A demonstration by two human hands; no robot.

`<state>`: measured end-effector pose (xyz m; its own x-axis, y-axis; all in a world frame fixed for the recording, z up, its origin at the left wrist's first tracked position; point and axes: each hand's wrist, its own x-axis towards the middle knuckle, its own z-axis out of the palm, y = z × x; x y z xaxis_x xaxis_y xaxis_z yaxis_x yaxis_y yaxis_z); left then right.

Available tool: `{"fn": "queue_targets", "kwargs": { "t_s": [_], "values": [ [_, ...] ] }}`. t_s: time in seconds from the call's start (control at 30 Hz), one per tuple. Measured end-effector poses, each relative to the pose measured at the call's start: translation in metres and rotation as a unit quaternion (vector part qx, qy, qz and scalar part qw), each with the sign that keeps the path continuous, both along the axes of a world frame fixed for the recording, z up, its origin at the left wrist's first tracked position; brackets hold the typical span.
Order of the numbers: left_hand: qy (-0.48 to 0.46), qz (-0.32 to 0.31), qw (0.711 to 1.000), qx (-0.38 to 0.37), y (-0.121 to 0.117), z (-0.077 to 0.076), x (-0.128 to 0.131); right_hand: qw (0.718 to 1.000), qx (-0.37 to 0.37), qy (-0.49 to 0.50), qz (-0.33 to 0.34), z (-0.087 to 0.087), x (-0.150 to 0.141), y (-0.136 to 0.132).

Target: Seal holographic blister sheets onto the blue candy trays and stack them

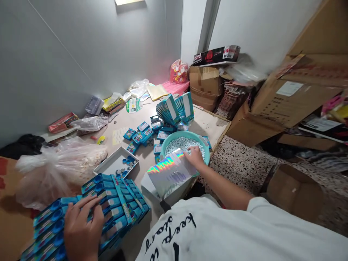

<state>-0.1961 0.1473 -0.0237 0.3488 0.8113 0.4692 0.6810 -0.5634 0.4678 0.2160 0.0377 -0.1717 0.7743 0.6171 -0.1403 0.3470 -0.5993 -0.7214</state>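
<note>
a person's left hand [85, 224] rests on rows of stacked blue packages [116, 203] at a cluttered worktable [209, 125], while the right hand [194, 156] reaches to the rim side of a teal basin [207, 154] filled with small pale pieces [185, 143], just beyond a shiny holographic box [172, 174]. an open white tray [108, 165] (a handful of blue and silvery round pieces [127, 165] gathered at one end) sits between the packages and scattered small blue boxes [139, 137], with cardboard cartons [293, 98] piled at right.
</note>
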Motion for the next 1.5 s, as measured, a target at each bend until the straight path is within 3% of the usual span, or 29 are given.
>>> {"fn": "queue_targets", "kwargs": {
  "t_s": [0.1, 0.2, 0.27, 0.4, 0.53, 0.6, 0.67, 0.83, 1.03, 1.2, 1.4, 1.5],
  "values": [
    [-0.005, -0.035, 0.998, 0.06, -0.009, 0.005, 0.03, 0.999, -0.044, 0.011, -0.007, -0.014, 0.016, -0.012],
    [-0.019, -0.077, 0.996, 0.027, -0.023, 0.005, 0.08, 0.995, -0.057, 0.047, 0.062, -0.02, 0.015, -0.012],
    [0.012, -0.109, 0.994, -0.018, -0.035, 0.002, 0.118, 0.989, -0.045, 0.066, 0.123, -0.014, 0.015, -0.009],
    [0.077, -0.13, 0.986, -0.066, -0.057, -0.008, 0.182, 0.958, 0.017, 0.099, 0.27, 0.029, 0.012, 0.001],
    [0.101, -0.044, 0.992, -0.063, -0.065, -0.012, 0.213, 0.881, 0.139, 0.127, 0.434, 0.086, 0.003, 0.007],
    [0.118, -0.011, 0.99, -0.081, -0.068, -0.01, 0.213, 0.836, 0.204, 0.133, 0.491, 0.106, -0.002, 0.009],
    [0.125, 0.004, 0.989, -0.084, -0.075, -0.006, 0.207, 0.812, 0.225, 0.148, 0.517, 0.115, -0.007, 0.012],
    [0.072, 0.082, 0.994, 0.003, -0.107, -0.002, 0.19, 0.772, 0.231, 0.201, 0.557, 0.12, -0.019, 0.018],
    [0.055, 0.188, 0.978, 0.076, -0.136, -0.021, 0.179, 0.711, 0.234, 0.24, 0.619, 0.121, -0.044, 0.029],
    [0.04, 0.234, 0.967, 0.089, -0.15, -0.03, 0.175, 0.693, 0.225, 0.25, 0.637, 0.121, -0.057, 0.031],
    [0.081, 0.188, 0.974, 0.099, -0.151, -0.025, 0.169, 0.671, 0.244, 0.297, 0.634, 0.135, -0.062, 0.03],
    [0.076, 0.197, 0.971, 0.113, -0.153, -0.02, 0.172, 0.686, 0.246, 0.267, 0.631, 0.139, -0.059, 0.028]
  ]
}}
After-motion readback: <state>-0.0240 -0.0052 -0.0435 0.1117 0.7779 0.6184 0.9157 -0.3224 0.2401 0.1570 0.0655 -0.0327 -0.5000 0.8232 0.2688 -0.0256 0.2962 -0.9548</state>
